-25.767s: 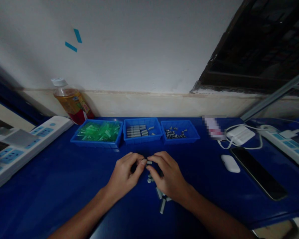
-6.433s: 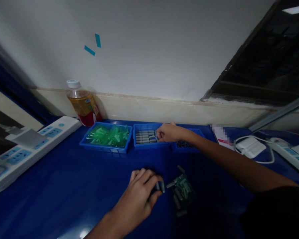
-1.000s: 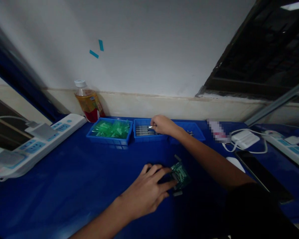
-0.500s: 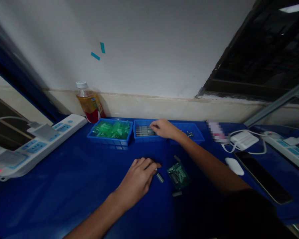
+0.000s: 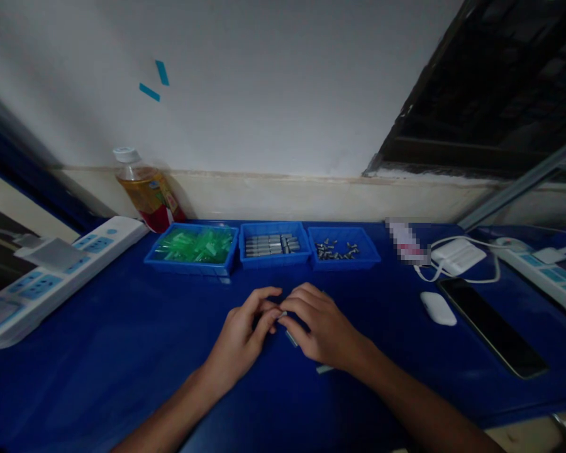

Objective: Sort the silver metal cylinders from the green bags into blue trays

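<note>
My left hand [image 5: 243, 333] and my right hand [image 5: 318, 324] meet above the blue table, thumbs and fingers bent inward. A small silvery metal piece [image 5: 283, 314] shows between their fingertips, pinched from both sides; most of it is covered by fingers. Just under my right thumb a metal cylinder [image 5: 291, 338] lies on the table. Another metal cylinder [image 5: 324, 369] lies below my right palm. The clear green bag of metal parts is hidden behind my right hand.
Along the wall stand three blue bins: one with green plastic packets [image 5: 195, 244], one with metal cylinders [image 5: 268, 245], one with screws [image 5: 337, 251]. A bottle [image 5: 148, 195] and power strip [image 5: 61, 277] are left; an earbud case [image 5: 438, 308] and phone [image 5: 493, 327] are right.
My right hand has come back from the middle bin to meet my left hand, now covering the green bag. My left hand has turned, and its thumb and fingers show pinched. The view has shifted slightly.
</note>
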A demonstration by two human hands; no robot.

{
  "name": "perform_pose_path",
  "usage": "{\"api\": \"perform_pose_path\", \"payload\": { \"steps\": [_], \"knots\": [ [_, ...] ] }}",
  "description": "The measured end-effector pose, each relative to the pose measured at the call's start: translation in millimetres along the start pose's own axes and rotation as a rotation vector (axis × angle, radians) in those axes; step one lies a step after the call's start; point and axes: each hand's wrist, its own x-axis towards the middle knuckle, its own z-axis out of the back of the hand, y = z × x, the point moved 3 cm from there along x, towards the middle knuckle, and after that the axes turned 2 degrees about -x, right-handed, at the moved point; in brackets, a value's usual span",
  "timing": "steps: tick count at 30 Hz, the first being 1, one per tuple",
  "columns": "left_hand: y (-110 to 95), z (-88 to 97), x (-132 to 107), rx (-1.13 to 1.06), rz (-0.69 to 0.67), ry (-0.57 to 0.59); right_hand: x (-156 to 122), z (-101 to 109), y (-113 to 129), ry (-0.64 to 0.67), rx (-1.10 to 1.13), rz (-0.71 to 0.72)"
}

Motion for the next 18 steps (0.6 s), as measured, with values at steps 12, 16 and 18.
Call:
{"api": "perform_pose_path", "payload": {
  "steps": [12,16,18],
  "knots": [
    [-8,6.4,-3,0.112,-0.096,-0.016,3,4,-2,-0.156,0.168,-0.116],
    [-7,6.7,-3,0.080,-0.072,-0.056,13,11,1,-0.124,0.199,-0.072],
    [-6,6.7,-2,0.064,-0.064,-0.075,18,15,3,-0.037,0.175,-0.040]
  ]
}}
